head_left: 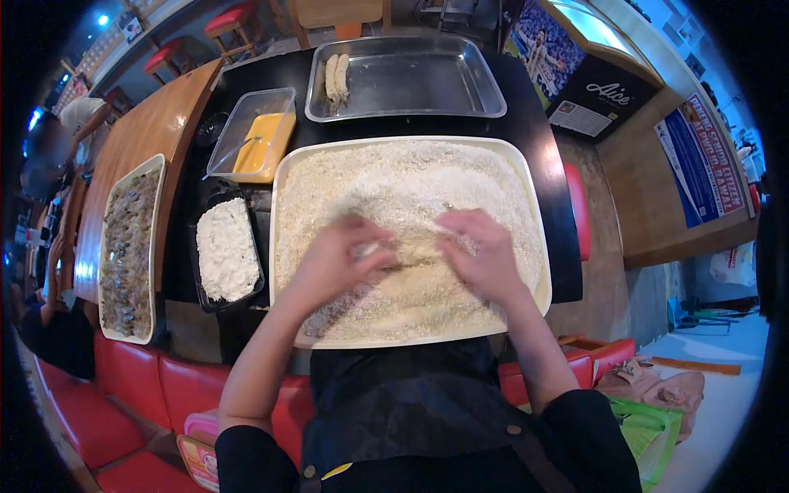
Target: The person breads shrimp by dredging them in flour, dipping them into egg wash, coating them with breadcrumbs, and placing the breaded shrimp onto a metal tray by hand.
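Both my hands are in a large cream tray (278,209) filled with pale breadcrumbs (411,168). My left hand (349,255) is smeared by motion, its fingers curled in around some crumbs. Opposite it, my right hand (479,253) has its fingers bent down and closed on crumbs, a little blurred too. Between the two lies a crumb-covered mound (419,251); whether a piece of food is under it I cannot tell. Behind the tray, a metal tray (411,82) holds a few long breaded pieces (336,78) at its left end.
Left of the crumbs stand a clear tub of yellow batter (267,144) with a utensil and a black container of white flour-like powder (228,251). A cream tray of greyish food pieces (131,246) sits further left. Other people are at the far left; red seats (197,390) border the table.
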